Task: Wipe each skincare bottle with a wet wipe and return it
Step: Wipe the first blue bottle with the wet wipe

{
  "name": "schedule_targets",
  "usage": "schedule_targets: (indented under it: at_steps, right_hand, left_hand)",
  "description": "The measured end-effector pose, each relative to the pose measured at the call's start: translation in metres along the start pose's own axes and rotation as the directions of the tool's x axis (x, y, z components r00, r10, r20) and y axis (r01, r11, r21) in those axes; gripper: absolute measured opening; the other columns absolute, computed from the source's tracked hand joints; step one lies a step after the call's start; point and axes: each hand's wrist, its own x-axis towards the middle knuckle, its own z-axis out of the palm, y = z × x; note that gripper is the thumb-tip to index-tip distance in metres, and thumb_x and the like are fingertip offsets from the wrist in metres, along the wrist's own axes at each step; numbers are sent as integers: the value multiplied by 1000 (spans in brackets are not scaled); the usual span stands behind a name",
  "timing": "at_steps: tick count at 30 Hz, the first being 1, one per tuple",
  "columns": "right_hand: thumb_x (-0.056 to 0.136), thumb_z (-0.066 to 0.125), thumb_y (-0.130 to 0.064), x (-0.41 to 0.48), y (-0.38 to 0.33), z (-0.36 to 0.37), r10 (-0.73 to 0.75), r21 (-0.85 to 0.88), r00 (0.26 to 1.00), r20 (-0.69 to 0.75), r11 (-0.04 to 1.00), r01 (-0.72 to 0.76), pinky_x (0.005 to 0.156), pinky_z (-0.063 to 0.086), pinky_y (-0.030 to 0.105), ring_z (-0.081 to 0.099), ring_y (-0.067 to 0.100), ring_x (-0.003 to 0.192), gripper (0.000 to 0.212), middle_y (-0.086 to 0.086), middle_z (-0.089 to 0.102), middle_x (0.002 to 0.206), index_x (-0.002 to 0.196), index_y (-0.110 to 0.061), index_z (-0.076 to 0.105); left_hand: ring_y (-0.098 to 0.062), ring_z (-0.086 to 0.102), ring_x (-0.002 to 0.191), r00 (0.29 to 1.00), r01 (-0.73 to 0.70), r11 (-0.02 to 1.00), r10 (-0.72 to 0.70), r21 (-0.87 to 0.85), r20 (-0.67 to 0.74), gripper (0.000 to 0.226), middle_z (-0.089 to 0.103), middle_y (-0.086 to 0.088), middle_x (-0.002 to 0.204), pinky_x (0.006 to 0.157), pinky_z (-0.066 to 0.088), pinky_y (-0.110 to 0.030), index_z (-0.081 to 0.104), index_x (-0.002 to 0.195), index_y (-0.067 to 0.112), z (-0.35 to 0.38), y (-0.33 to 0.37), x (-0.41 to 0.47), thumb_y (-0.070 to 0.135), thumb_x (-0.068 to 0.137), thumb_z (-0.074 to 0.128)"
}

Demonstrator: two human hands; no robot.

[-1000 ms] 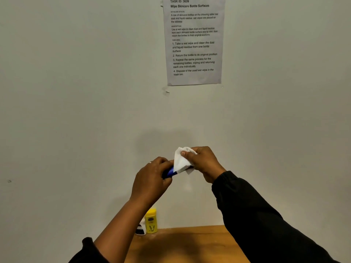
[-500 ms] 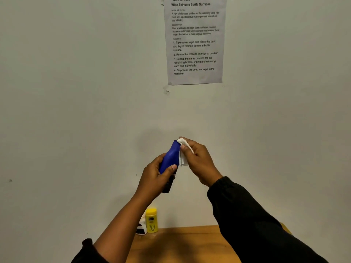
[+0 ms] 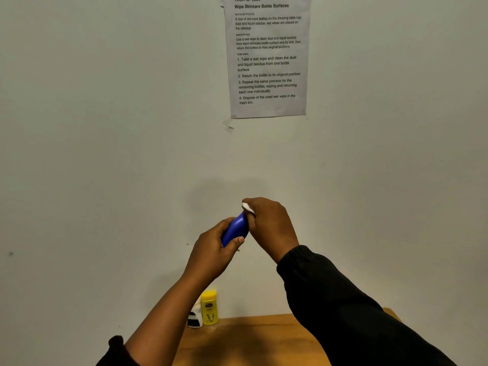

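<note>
The left grip [image 3: 211, 249] curls round the lower part of a blue bottle [image 3: 235, 228], held tilted in the air before a pale wall [image 3: 105, 128]. The right grip [image 3: 272, 225] pinches a white wipe [image 3: 247, 207] against the bottle's upper end. Below, a wooden surface [image 3: 250, 339] meets the wall, where a yellow bottle [image 3: 209, 307] stands (a white-and-black container [image 3: 195, 317] just beside it). A printed sheet [image 3: 268, 56] is taped high up.
</note>
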Motion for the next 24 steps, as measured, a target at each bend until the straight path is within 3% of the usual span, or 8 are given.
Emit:
schedule_targets:
  at_steps: [3, 5, 9, 12, 16, 20, 24]
  right_hand:
    - [100, 46, -17, -7, 7, 7, -120, -65, 984, 132, 989, 130, 109, 41, 33, 48, 21, 133, 40, 5, 51, 145, 139, -12, 51]
    - [98, 47, -11, -14, 16, 12, -232, -116, 953, 193, 959, 257, 118, 29, 35, 29, 19, 146, 48, 4, 36, 156, 146, -12, 41]
    - [96, 48, -4, -24, 33, 17, -323, -186, 922, 213, 913, 363, 120, 21, 37, 24, 22, 147, 54, 7, 34, 156, 148, -10, 37]
    - [100, 37, -21, -23, 34, 16, -292, -139, 926, 239, 933, 331, 122, 15, 35, 19, 20, 149, 50, 7, 33, 157, 148, -10, 37]
    - [93, 17, -40, -17, 29, 13, -291, -134, 922, 254, 934, 332, 122, 15, 34, 21, 20, 149, 66, 8, 38, 154, 146, -9, 40]
    - [97, 19, -34, -26, 33, 18, -322, -188, 915, 244, 910, 371, 120, 4, 30, 12, 20, 150, 61, 7, 23, 161, 152, -10, 26]
    - [99, 30, -28, -25, 33, 18, -331, -193, 913, 237, 906, 378, 119, 3, 32, 13, 22, 150, 56, 9, 26, 160, 151, -9, 29]
  left_hand:
    - [-8, 69, 77, 999, 45, 998, -44, -40, 19, 40, 68, 9, 101, 78, 57, -27, 54, 129, 30, -2, 2, -1, 31, 90, 65]
    - [-13, 71, 73, 994, 105, 985, -99, -136, 48, 38, 70, 4, 98, 74, 58, -27, 56, 128, 26, -6, 3, -2, 28, 91, 65]
    - [-22, 72, 72, 980, 188, 949, -164, -252, 116, 37, 71, -4, 98, 72, 59, -29, 57, 128, 21, -8, 5, -5, 24, 91, 65]
    - [-24, 72, 71, 975, 201, 948, -170, -247, 142, 35, 70, -5, 98, 70, 60, -30, 57, 125, 22, -1, 8, -5, 25, 91, 65]
    - [-27, 72, 70, 970, 228, 927, -191, -297, 150, 31, 69, -7, 100, 71, 60, -33, 59, 121, 22, 1, 8, -3, 25, 91, 65]
    - [-29, 73, 71, 951, 307, 864, -265, -400, 158, 27, 72, -10, 95, 64, 59, -32, 60, 118, 20, -4, 8, -2, 26, 92, 64]
    - [-31, 73, 72, 938, 341, 836, -276, -430, 208, 28, 72, -12, 96, 62, 58, -31, 59, 118, 18, 0, 9, -4, 26, 92, 63]
